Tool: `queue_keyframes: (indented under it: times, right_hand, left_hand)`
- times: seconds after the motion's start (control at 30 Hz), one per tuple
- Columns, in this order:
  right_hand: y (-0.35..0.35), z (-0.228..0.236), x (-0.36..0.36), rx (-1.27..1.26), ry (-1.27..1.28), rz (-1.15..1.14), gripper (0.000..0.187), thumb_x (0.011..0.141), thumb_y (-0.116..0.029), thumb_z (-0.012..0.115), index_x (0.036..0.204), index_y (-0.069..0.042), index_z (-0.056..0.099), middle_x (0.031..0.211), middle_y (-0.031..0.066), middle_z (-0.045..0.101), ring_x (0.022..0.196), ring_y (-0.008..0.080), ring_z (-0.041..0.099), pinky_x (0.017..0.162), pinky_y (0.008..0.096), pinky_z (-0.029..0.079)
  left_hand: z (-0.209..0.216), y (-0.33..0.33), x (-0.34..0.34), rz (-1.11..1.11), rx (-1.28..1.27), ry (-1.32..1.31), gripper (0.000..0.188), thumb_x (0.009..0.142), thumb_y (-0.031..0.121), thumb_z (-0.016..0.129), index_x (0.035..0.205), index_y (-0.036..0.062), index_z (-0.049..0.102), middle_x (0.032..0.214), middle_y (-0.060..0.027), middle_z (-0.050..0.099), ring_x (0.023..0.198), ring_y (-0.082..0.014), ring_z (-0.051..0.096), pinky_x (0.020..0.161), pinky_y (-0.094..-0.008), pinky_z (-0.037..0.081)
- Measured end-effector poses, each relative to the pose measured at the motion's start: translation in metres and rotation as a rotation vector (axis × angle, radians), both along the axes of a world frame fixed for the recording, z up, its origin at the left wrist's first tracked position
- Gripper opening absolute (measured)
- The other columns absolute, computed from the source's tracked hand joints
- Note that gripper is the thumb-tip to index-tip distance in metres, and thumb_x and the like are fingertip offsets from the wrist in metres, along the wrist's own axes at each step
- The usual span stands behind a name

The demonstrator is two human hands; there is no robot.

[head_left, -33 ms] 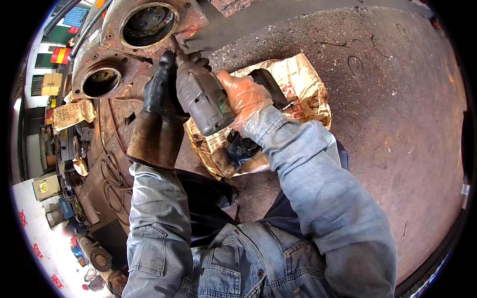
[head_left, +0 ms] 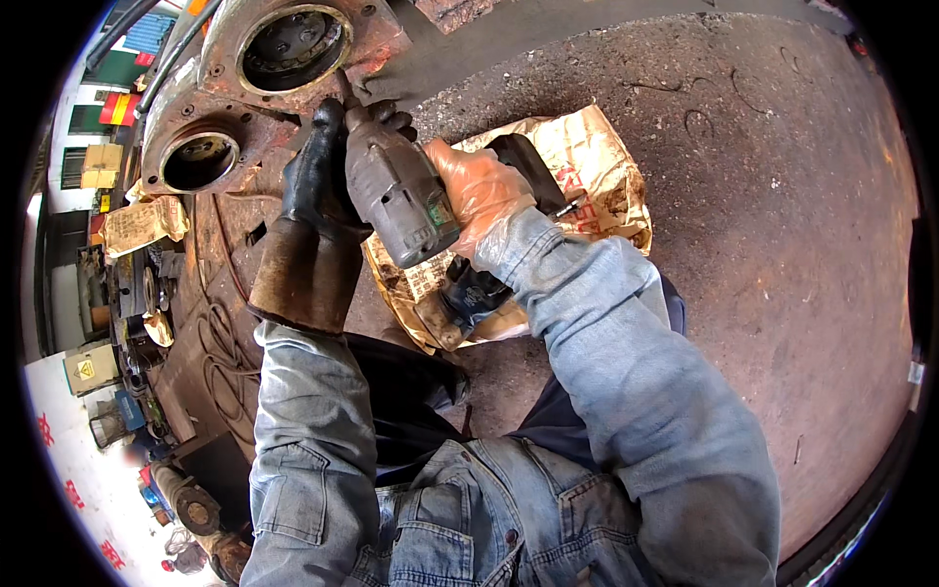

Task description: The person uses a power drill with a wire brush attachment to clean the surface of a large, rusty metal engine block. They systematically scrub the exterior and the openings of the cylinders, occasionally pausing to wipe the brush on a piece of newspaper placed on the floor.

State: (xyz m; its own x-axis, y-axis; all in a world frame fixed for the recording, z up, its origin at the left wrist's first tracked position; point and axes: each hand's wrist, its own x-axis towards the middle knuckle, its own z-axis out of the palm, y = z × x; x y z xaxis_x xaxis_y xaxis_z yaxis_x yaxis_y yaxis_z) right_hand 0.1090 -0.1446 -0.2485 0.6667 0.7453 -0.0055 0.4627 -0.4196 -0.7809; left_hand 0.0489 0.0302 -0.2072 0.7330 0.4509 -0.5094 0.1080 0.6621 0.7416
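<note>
I hold a grey, grimy power wrench (head_left: 396, 196) in both hands. My left hand (head_left: 318, 176), in a black glove with a long brown cuff, wraps around the tool's nose. My right hand (head_left: 479, 186), in a thin orange glove, grips the rear of its body. The tool's bit points up and left, with its tip against the rim of a rusty metal housing (head_left: 377, 39) that has a large round opening. A second round opening (head_left: 201, 161) lies lower left on the same casting.
A crumpled brown paper sack (head_left: 602, 147) lies on the stained concrete floor under my right arm, with a black tool (head_left: 528, 161) and a dark glove (head_left: 474, 293) on it. Hoses (head_left: 225, 352) coil at the left. Boxes and clutter line the far left edge.
</note>
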Motion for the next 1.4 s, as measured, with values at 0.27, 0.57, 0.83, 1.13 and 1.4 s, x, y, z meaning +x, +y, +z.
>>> queue_keyframes:
  times: [0.27,0.57,0.83,1.13,1.4]
  right_hand:
    - [-0.008,-0.005,-0.003,0.086,-0.010,-0.001,0.067,0.070,-0.042,0.083,0.120,-0.013,0.049,0.090,0.0202,0.069,0.090,0.0414,0.068,0.076,0.0464,0.054]
    - [-0.002,-0.004,-0.011,0.008,-0.009,0.029,0.067,0.073,-0.029,0.081,0.125,-0.012,0.042,0.097,0.0225,0.067,0.095,0.0423,0.067,0.082,0.0491,0.054]
    - [-0.006,0.027,-0.021,0.001,0.133,-0.048,0.069,0.071,-0.030,0.083,0.123,-0.013,0.042,0.096,0.0239,0.067,0.094,0.0432,0.067,0.080,0.0502,0.054]
    - [-0.022,0.006,-0.026,0.040,-0.237,0.080,0.057,0.075,-0.012,0.077,0.122,-0.009,0.045,0.096,0.0199,0.066,0.092,0.0414,0.066,0.074,0.0490,0.054]
    - [-0.049,0.032,-0.028,0.209,0.086,-0.062,0.060,0.076,-0.034,0.080,0.123,-0.010,0.051,0.096,0.0185,0.070,0.090,0.0379,0.069,0.073,0.0444,0.054]
  left_hand:
    - [0.001,-0.006,0.011,-0.059,-0.022,-0.044,0.044,0.095,0.040,0.066,0.114,0.0002,0.063,0.102,-0.0161,0.070,0.092,-0.0313,0.068,0.083,-0.0457,0.056]
    - [0.016,-0.001,0.014,-0.100,-0.028,-0.093,0.045,0.095,0.041,0.066,0.114,-0.0004,0.062,0.102,-0.0168,0.070,0.092,-0.0318,0.068,0.083,-0.0463,0.057]
    - [0.018,-0.006,0.011,-0.144,-0.049,-0.099,0.046,0.095,0.041,0.065,0.114,-0.0008,0.062,0.102,-0.0174,0.070,0.092,-0.0322,0.068,0.082,-0.0468,0.057]
    - [0.022,-0.009,-0.008,-0.220,-0.040,-0.123,0.048,0.095,0.042,0.065,0.114,-0.0013,0.062,0.102,-0.0181,0.070,0.092,-0.0327,0.068,0.082,-0.0474,0.057]
    - [0.074,-0.050,-0.005,-0.315,0.016,-0.131,0.054,0.095,0.045,0.064,0.114,-0.0055,0.061,0.102,-0.0220,0.069,0.093,-0.0339,0.069,0.081,-0.0480,0.059]
